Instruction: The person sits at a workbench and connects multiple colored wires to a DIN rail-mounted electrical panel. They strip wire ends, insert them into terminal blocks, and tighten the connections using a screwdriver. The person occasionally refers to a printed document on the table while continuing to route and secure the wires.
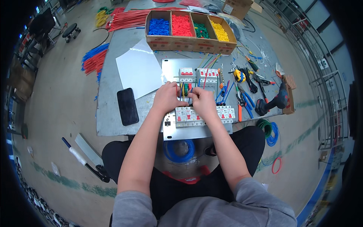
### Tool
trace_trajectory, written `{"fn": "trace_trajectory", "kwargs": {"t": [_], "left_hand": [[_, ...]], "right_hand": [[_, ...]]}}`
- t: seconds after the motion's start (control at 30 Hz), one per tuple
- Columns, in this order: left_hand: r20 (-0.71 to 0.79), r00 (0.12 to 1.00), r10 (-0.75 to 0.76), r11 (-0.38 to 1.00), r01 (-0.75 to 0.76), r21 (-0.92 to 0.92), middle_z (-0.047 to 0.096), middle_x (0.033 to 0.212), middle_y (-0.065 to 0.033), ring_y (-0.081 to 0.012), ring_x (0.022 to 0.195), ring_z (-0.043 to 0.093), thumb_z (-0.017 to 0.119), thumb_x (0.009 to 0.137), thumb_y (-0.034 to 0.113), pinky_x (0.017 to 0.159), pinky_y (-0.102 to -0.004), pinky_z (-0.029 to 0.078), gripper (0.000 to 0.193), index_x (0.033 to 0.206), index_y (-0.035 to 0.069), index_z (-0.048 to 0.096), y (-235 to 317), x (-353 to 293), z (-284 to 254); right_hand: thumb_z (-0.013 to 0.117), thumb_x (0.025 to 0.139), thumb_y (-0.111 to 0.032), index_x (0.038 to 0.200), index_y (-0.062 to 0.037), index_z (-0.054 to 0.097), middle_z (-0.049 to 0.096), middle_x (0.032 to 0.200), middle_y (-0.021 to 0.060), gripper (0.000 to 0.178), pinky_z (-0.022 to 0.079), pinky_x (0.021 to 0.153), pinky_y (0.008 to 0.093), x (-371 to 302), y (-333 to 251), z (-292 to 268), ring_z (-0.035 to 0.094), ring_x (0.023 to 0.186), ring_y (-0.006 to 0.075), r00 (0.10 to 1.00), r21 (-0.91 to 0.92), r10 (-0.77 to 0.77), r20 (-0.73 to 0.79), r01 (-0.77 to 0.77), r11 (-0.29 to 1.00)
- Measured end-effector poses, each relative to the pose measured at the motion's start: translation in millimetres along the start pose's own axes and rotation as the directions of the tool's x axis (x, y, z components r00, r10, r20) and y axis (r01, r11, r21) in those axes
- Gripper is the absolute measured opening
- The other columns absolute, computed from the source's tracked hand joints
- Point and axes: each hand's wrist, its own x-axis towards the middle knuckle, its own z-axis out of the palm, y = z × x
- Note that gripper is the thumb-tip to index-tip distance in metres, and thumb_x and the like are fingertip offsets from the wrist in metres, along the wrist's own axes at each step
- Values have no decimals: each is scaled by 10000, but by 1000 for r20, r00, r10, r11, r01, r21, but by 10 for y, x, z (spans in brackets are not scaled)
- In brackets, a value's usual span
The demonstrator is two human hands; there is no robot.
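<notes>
The left hand [167, 97] and right hand [203, 101], fingers narrowly curled, meet at coloured wires [186, 89] between the near breaker row [182, 115] and the far breakers [186, 75]; I cannot tell whether either grips one. Their metal plate [204, 132] lies at the table's [107, 113] near edge, right of a phone [127, 106].

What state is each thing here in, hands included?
Left hand: fingers bent at the wires, grip partly hidden
Right hand: fingers bent at the wires, grip partly hidden
Panel: lying flat
Breakers: mounted in two rows, switch positions unclear
Phone: flat, dark
Sheet: flat
Box: open, four compartments filled
Drill: lying down
Blue coils: wound
</notes>
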Motion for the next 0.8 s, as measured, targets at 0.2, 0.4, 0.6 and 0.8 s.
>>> {"fn": "trace_trajectory", "kwargs": {"t": [0.2,0.4,0.6,0.8], "left_hand": [[66,992,-107,994,106,28,685,1066,-78,-296,1136,640,1033,593,546,991,-446,587,598,822,74,745,78,46,-83],[-8,995,-98,995,98,21,685,1064,-74,-296,1129,629,1000,597,583,1019,-437,565,609,820,82,737,-6,20,9],[-11,996,-90,996,90,-12,677,1075,-87,-305,1099,611,949,636,559,984,-433,547,547,849,91,762,-18,9,50],[21,992,-121,993,121,6,671,1097,-100,-310,1128,607,924,635,546,1057,-438,480,540,877,87,776,69,-1,26]], "right_hand": [[794,1006,-202,1027,-4,856,797,846,220,209,609,746,480,31,-64,65,775,796,426,995,-24,54,-87,-56,998],[776,1007,-244,952,-15,859,791,860,245,249,626,825,532,44,-58,98,782,840,438,999,-265,-6,45,18,964],[770,1005,-245,925,-3,848,797,893,251,266,629,857,546,138,-13,212,786,876,449,999,-406,1,41,15,914],[798,985,-261,949,-17,868,799,881,243,257,632,835,535,132,31,248,788,851,439,1000,-457,21,3,-18,889]]}}
